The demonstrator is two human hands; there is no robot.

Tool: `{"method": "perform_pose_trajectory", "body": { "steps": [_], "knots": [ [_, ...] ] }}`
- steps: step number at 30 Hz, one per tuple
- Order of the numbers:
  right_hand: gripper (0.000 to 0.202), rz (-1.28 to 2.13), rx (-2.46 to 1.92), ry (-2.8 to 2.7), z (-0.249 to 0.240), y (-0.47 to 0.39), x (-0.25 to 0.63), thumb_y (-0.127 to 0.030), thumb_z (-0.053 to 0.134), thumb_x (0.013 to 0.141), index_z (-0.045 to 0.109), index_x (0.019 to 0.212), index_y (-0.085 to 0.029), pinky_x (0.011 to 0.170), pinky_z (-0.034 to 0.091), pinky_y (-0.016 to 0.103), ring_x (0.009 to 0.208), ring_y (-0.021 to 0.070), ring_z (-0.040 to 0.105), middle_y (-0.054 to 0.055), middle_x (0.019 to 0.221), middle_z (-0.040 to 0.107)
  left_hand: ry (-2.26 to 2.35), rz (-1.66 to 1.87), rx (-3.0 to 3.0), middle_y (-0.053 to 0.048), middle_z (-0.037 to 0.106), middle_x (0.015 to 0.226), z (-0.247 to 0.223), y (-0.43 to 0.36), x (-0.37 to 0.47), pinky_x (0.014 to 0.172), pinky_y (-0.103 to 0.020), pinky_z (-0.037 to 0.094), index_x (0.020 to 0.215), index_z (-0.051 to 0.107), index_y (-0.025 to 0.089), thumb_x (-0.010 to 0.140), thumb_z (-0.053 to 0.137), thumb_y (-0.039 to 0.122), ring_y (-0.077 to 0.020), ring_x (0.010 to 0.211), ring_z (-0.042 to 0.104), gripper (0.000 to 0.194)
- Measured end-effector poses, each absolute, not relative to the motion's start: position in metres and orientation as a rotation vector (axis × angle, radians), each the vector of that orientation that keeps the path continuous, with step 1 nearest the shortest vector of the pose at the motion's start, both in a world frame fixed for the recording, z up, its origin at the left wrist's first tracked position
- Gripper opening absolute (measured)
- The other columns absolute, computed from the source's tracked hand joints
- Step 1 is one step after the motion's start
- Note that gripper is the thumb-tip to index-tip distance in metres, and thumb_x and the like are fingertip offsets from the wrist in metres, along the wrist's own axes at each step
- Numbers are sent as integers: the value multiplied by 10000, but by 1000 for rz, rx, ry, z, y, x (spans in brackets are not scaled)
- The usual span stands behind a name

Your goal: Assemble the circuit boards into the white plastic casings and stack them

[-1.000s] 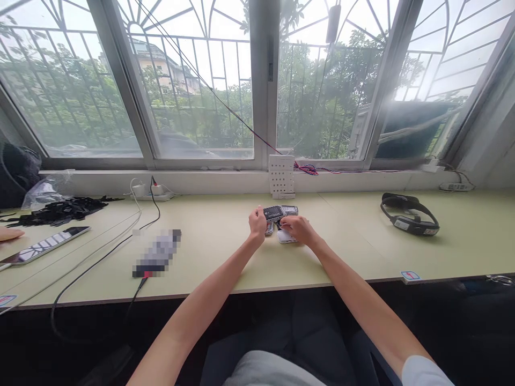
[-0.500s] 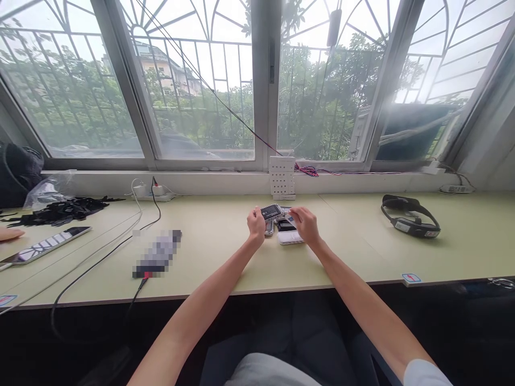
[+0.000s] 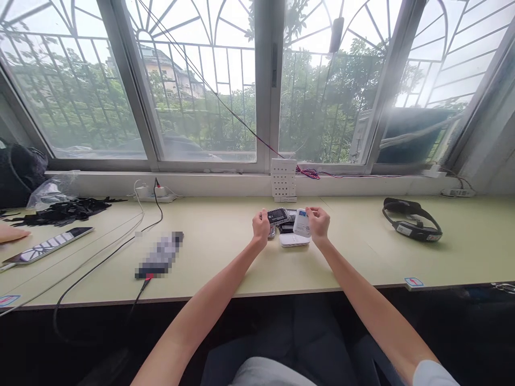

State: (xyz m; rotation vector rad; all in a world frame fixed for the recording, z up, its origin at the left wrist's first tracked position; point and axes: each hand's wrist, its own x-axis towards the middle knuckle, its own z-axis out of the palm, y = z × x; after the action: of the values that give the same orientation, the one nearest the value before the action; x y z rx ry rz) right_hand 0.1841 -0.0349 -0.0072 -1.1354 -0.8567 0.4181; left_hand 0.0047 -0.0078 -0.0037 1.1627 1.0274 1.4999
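Observation:
My left hand [image 3: 261,225] is closed on the left end of a device with a black battery [image 3: 277,216] marked 3000 mAh, set in a pale frame. A white back cover [image 3: 302,223] with a small blue patch and fine print is pinched in my right hand [image 3: 319,222], apart from the device. Below it on the table lies a white rounded case [image 3: 294,240]. Between and behind my hands sit more dark and silvery device parts [image 3: 286,227], partly covered by what I hold.
A black head strap [image 3: 412,220] lies at right. Leftward are a blurred-out device [image 3: 160,254] on a black cable, a phone [image 3: 56,245], black strips [image 3: 72,210] and another person's hand [image 3: 12,234]. A white perforated block [image 3: 284,180] stands by the window.
My right hand has moved slightly right, drawing the white cover away from the device and turning its printed face into view. My left hand keeps its hold; the view has shifted slightly.

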Motion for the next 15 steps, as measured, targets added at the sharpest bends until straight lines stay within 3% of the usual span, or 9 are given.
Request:
{"method": "perform_pose_trajectory", "body": {
  "steps": [8, 15],
  "knots": [
    [180, 880, -1034, -479, -8, -32, 189, -231, 793, 704, 632, 754, -168, 468, 484, 212, 578, 122, 609, -7, 650, 663, 1003, 1432, 1160, 63, 406, 546, -6, -8, 7, 346, -200, 228, 772, 444, 212, 959, 468, 467, -64, 352, 329, 317],
    [285, 862, -1002, -545, -20, -42, 178, -298, 832, 688, 617, 836, -184, 475, 521, 235, 594, 150, 643, 0, 670, 684, 994, 1418, 1198, 60, 447, 561, -10, -5, 7, 329, -190, 245, 867, 530, 198, 956, 468, 447, -59, 327, 348, 271]
  ]
}}
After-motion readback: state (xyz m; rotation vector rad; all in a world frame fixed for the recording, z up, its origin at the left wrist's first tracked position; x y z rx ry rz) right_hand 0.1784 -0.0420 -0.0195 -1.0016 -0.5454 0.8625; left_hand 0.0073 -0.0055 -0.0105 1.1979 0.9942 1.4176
